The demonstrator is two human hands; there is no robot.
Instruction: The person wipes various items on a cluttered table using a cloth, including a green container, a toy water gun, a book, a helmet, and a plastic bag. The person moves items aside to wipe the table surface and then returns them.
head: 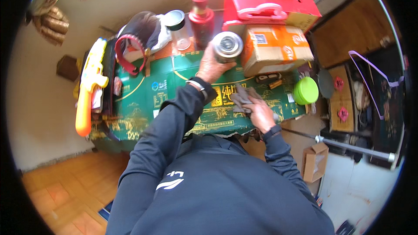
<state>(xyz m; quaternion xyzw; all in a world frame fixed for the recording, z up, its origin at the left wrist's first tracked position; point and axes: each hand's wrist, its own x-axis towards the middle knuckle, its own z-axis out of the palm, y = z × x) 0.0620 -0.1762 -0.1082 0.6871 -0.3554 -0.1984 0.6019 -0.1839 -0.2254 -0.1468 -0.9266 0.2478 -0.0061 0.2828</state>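
My left hand (212,67) is closed around a jar or canister with a silvery lid (227,44), near the back of the green printed cardboard table cover (196,101). Under my right hand (261,112) a crumpled grey-brown cloth (243,98) lies against the cover, gripped by the fingers. Left of the canister stand a red bottle (201,19) and a clear jar with a grey lid (178,31). A taped cardboard box (277,50) sits just to its right.
A red carton with a handle (267,3) stands behind the taped box. The right end holds a lime-green container (306,90) and a glasses case or similar dark item (268,78). At the left lie a yellow and orange toy water gun (89,88) and a red-pink band (130,55).
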